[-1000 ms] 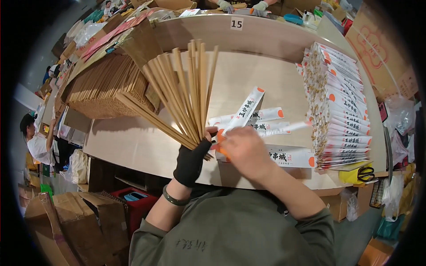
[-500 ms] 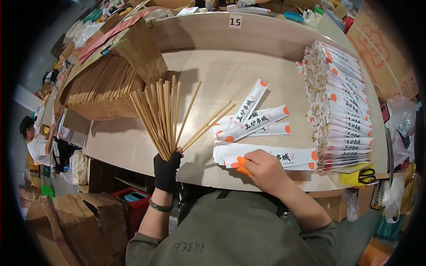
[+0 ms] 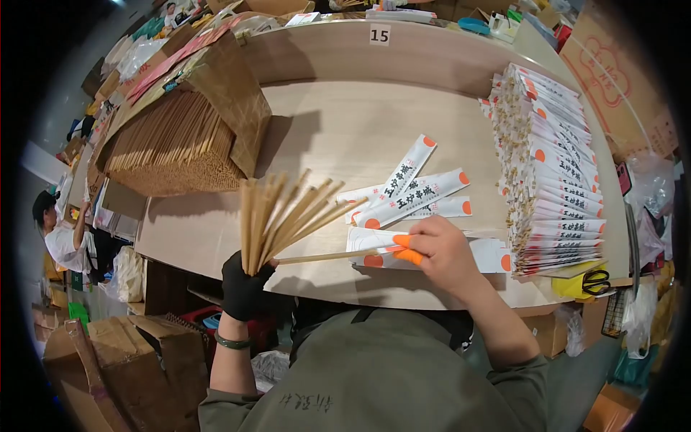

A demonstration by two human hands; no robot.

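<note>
My left hand (image 3: 246, 286), in a black fingerless glove, grips a fanned bundle of wooden chopsticks (image 3: 277, 223), blurred at their upper ends. From this hand, one or two chopsticks (image 3: 324, 256) stretch almost level to the right, their far ends at my right fingertips. My right hand (image 3: 443, 252), with orange finger covers on thumb and forefinger, pinches a white paper chopstick sleeve (image 3: 376, 237); whether the chopsticks are inside it I cannot tell. Under this hand lie flat sleeves (image 3: 492, 255) with orange dots. Behind them, several sleeves (image 3: 414, 200) lie crossed on the table.
At the table's left, an open carton (image 3: 248, 119) holds tightly packed chopsticks (image 3: 169, 144). A tall stack of sleeved chopsticks (image 3: 558, 173) stands at the right. Black-handled scissors (image 3: 595, 282) lie by the right edge. A person (image 3: 66, 234) sits farther left, and cartons (image 3: 129, 360) stand below.
My left hand has shifted left and down, and the bundle has tipped rightward. My right hand has lifted off the flat sleeves and now pinches one where the level chopsticks end.
</note>
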